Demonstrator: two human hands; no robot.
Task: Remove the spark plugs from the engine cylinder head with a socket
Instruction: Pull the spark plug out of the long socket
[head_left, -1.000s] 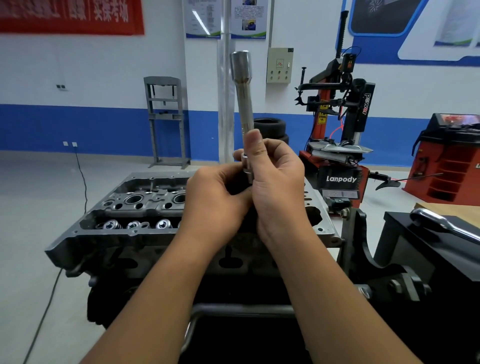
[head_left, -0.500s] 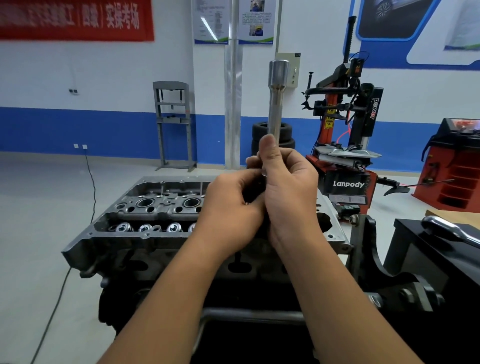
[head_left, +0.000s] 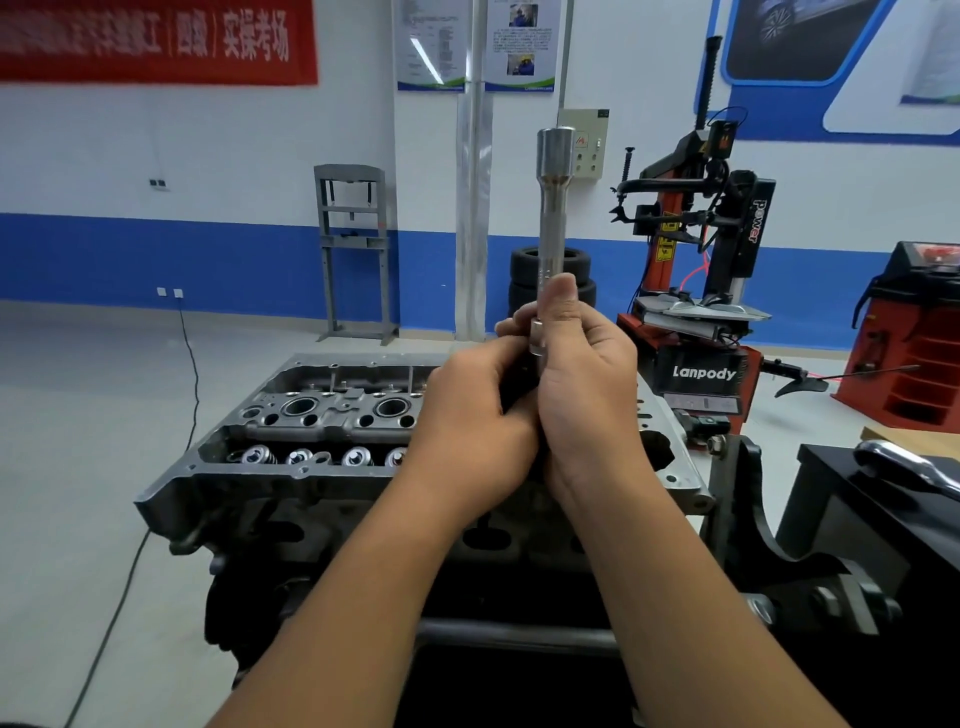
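Head view: you hold the long socket upright above the cylinder head, wide end up, long axis near vertical. Your right hand has its grip clamped on the lower shaft, thumb lying up along it. Your left hand is curled around something dark at the socket's base; what it is, can't tell. Both hands sit over the cylinder head's right half, hiding the bores there. Two open plug wells lie left of your hands, nearer the left hand. No spark plugs are visible. Likely next: flip the socket end down and shift left to line it up with a well. A ratchet rests on the black table, right of the cylinder head.
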